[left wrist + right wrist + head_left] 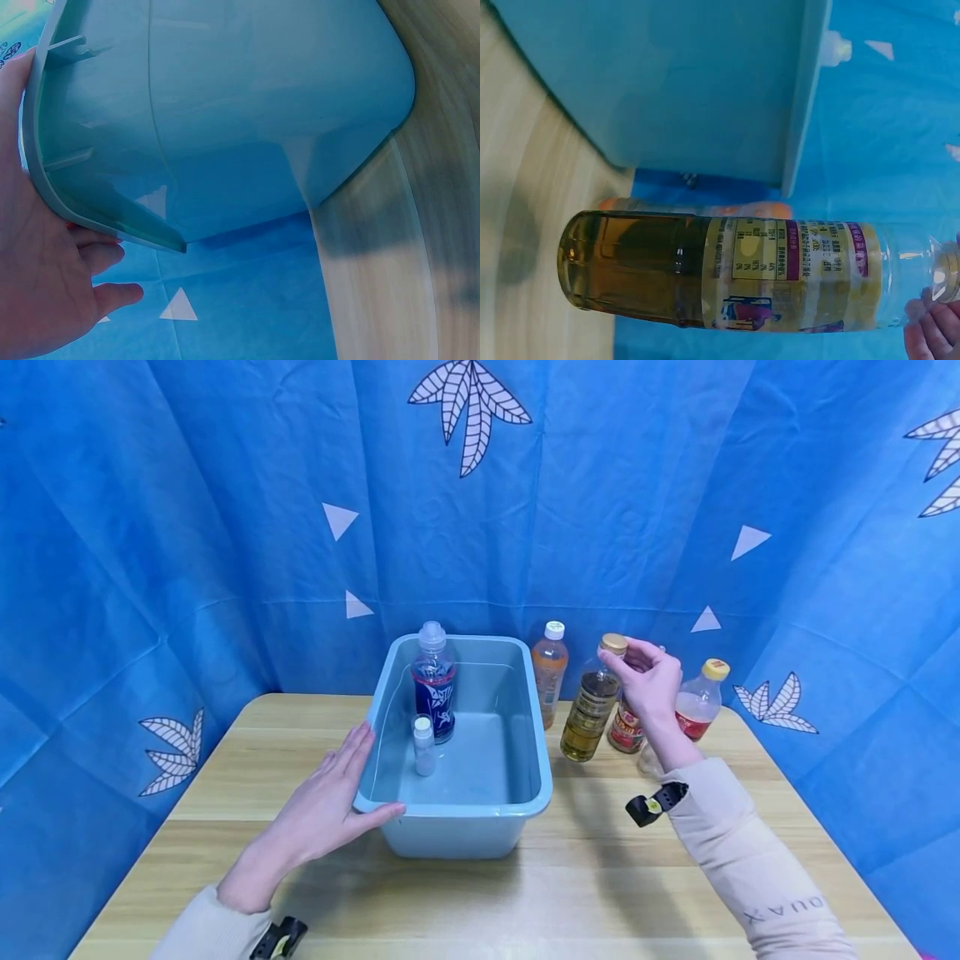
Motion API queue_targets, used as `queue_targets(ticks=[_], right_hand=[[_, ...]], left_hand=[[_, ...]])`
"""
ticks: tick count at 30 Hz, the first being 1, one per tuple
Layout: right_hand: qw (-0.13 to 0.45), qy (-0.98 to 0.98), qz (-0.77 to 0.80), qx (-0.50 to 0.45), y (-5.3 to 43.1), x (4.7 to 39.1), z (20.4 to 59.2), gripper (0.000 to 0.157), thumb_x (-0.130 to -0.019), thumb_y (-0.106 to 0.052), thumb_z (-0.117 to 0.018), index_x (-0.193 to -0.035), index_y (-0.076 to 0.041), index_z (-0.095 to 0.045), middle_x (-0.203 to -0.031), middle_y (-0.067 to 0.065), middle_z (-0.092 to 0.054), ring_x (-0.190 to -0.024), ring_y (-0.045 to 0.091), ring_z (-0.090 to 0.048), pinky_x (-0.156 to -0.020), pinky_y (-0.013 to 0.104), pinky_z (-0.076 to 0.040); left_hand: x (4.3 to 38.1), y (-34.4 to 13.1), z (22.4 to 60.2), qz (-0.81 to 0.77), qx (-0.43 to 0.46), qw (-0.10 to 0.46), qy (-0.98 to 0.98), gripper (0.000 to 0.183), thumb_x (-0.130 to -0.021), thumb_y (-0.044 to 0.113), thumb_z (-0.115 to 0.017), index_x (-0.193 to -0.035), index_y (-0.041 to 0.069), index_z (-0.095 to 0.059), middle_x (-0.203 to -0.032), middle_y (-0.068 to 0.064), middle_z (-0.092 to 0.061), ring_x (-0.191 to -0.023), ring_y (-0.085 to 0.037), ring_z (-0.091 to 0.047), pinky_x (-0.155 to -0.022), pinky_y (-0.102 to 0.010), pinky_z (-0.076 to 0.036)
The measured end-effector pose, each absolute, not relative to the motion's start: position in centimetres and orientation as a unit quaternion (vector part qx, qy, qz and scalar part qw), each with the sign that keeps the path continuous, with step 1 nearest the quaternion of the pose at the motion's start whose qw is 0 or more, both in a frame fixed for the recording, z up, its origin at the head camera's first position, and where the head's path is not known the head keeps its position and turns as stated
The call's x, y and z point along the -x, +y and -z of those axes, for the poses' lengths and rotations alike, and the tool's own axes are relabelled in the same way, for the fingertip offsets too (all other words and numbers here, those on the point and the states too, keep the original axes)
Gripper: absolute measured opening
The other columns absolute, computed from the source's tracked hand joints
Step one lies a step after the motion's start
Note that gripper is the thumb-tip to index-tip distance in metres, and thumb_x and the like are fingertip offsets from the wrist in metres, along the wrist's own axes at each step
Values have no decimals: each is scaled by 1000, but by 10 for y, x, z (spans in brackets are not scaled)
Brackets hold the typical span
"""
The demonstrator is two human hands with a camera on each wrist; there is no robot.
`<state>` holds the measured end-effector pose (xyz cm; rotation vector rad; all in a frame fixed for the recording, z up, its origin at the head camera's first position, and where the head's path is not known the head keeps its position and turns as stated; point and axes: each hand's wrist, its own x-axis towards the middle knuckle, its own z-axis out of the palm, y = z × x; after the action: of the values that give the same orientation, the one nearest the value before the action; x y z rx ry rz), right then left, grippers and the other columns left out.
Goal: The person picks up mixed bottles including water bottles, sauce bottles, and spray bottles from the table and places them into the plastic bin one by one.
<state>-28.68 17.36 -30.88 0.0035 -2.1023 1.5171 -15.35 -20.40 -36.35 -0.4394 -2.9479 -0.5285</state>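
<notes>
My right hand [651, 681] pinches a clear bottle of yellow-brown liquid [588, 714] near its gold cap [613, 644]. The bottle leans slightly, and in the right wrist view its printed label [795, 274] faces the camera. My left hand [326, 797] rests on the near left corner of a light blue plastic basin [480, 811], fingers straight along the rim and thumb over the front edge. Inside the basin stand a dark blue bottle [434, 685] with a clear cap and a small white-capped bottle [424, 747].
Right of the basin stands an orange-drink bottle [550, 672] with a white cap. Behind my right hand are a red-labelled jar [626, 727] and a yellow-capped bottle [697, 702], both partly hidden. A blue curtain [600, 527] hangs behind the wooden table [465, 902].
</notes>
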Motion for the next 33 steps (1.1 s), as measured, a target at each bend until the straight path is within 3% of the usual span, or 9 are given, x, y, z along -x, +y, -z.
queue_targets(ticks=[14,33], right_hand=[[283,-746,-601,-52,163,267,277,35,-69,-18,-77,-99,-2,-67,-78,-8,-65,-71,6,-61,-62,16,-47],[271,-744,-602,-101,149,227,225,33,-70,-22,-76,-100,-9,-69,-82,-4,-66,-78,15,-60,-64,23,-44]], left_hand=[[155,-204,363,177,146,57,-972,104,-72,70,-49,-142,5,-8,-147,-13,-8,-132,-31,-11,-101,-53,-19],[154,-204,364,177,141,53,-973,105,-71,71,-48,-143,7,-6,-147,-13,-8,-133,-30,-10,-102,-53,-19]])
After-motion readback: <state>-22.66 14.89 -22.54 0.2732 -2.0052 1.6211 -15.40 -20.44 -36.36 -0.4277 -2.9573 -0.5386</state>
